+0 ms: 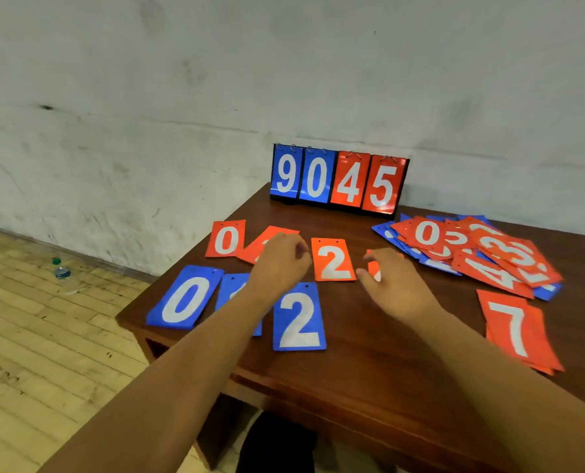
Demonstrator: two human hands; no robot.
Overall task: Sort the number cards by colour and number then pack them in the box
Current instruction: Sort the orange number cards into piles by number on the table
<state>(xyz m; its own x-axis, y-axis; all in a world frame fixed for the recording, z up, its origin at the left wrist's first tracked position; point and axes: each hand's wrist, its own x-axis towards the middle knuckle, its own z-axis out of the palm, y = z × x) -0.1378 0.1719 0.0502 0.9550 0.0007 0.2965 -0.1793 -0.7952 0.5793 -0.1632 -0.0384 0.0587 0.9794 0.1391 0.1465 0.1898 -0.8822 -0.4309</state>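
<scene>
Sorted cards lie in two rows on the wooden table [369, 363]. The far row has a red 0 [225, 239], a red card [270, 235] mostly under my left hand, and a red 2 [333, 260]. The near row has a blue 0 [185, 297], a blue card [231, 288] crossed by my left forearm, and a blue 2 [299, 317]. My left hand [279, 261] hovers over the hidden red card with loosely curled fingers and holds nothing. My right hand [391, 281] covers another red card [374, 266] right of the red 2; its fingers are curled and its grip is unclear.
A scoreboard stand [338, 179] reading 9 0 4 5 stands against the wall at the table's back. A loose pile of red and blue cards [472, 254] lies at the right, with a red 7 stack [519, 331] nearer me. A plastic bottle [62, 272] lies on the floor.
</scene>
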